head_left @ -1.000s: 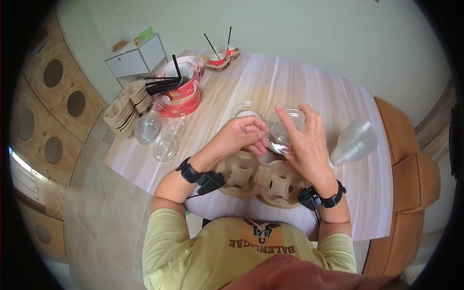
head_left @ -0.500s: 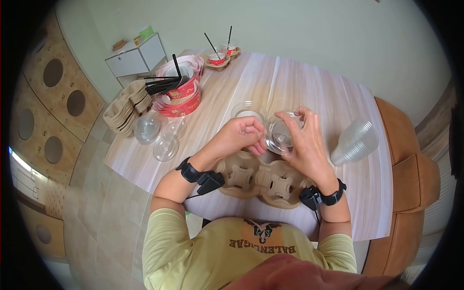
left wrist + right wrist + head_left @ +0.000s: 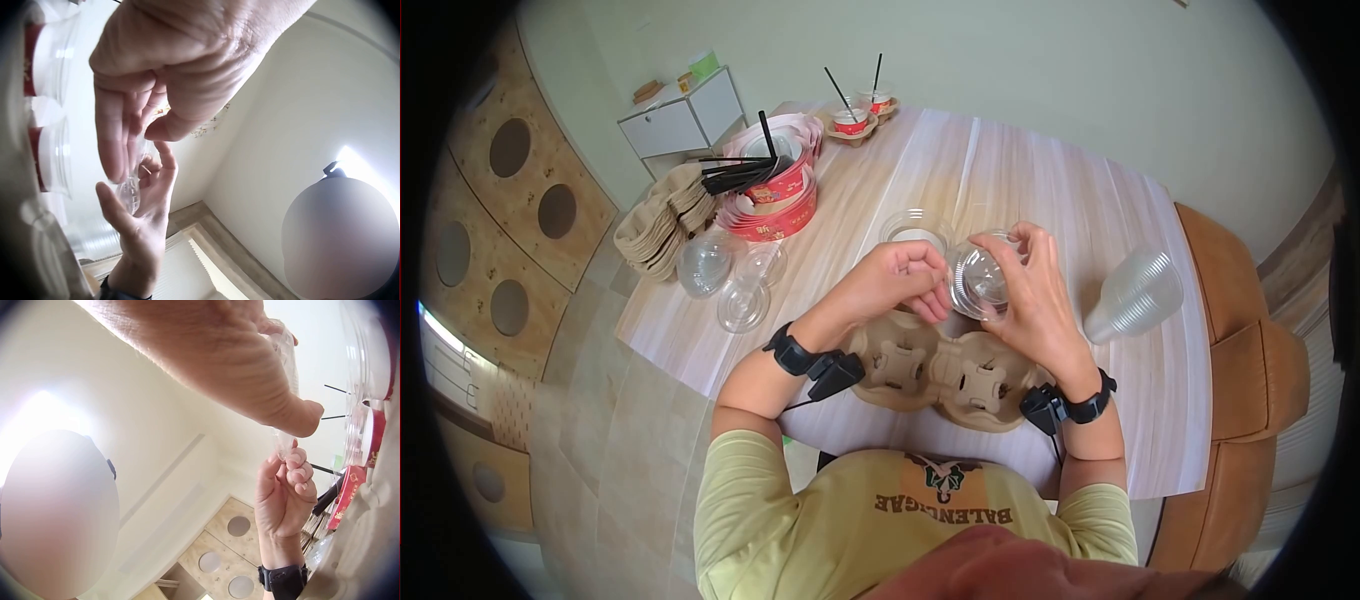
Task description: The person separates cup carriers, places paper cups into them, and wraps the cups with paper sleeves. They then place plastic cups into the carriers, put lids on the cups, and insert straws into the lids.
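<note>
A clear plastic lid (image 3: pixel 980 278) is held up on edge between the two hands in the head view. My right hand (image 3: pixel 1040 305) grips it from the right, thumb and fingers spread around its rim. The left hand (image 3: pixel 903 282) has its fingers curled and pinches the lid's left edge, as the left hand (image 3: pixel 286 497) also shows in the right wrist view. Behind the hands stands a clear cup (image 3: pixel 914 226); the left wrist view shows two cups with red bands, one a clear cup (image 3: pixel 56 150). Below the hands lies a brown moulded cup carrier (image 3: pixel 982 382).
At the right lie nested clear cups (image 3: pixel 1138 292). Clear lids (image 3: pixel 743 305), stacked brown carriers (image 3: pixel 650 235), red paper bands (image 3: pixel 780 220) and black straws (image 3: pixel 745 175) are at the left. Two cups with straws, one a red-banded cup (image 3: pixel 850 122), stand at the far edge.
The right hand's fingers have drawn in around the lid, and the lid has turned so that its domed side shows more. My left hand has barely moved.
</note>
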